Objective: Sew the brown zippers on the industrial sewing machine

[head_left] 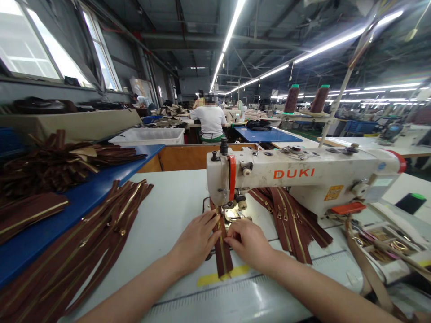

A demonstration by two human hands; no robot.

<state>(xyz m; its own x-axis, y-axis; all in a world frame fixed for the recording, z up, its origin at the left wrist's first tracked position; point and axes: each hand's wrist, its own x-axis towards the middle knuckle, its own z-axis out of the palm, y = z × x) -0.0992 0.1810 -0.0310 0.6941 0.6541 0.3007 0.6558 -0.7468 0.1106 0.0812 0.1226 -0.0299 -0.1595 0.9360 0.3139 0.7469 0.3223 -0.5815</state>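
A brown zipper with gold teeth (222, 255) lies lengthwise under the head of a white sewing machine (262, 168). Its upper end runs in beneath the presser foot, where the machine's lamp lights the metal plate (234, 213). My left hand (198, 235) holds the zipper's left side, fingers close together near the needle and thumb lower on the tape. On the right side, my right hand (251, 244) has curled fingers and thumb pinched at the zipper's edge. More brown zippers (289, 220) with gold pulls lie behind and right of the needle.
Long brown zippers (101, 233) spread over the table's left side. A blue surface (148, 154) holds a heaped pile of zippers (50, 161). At right are a tray of small parts (387, 246) and a black thread cone (411, 202). A person in white (208, 121) sits ahead.
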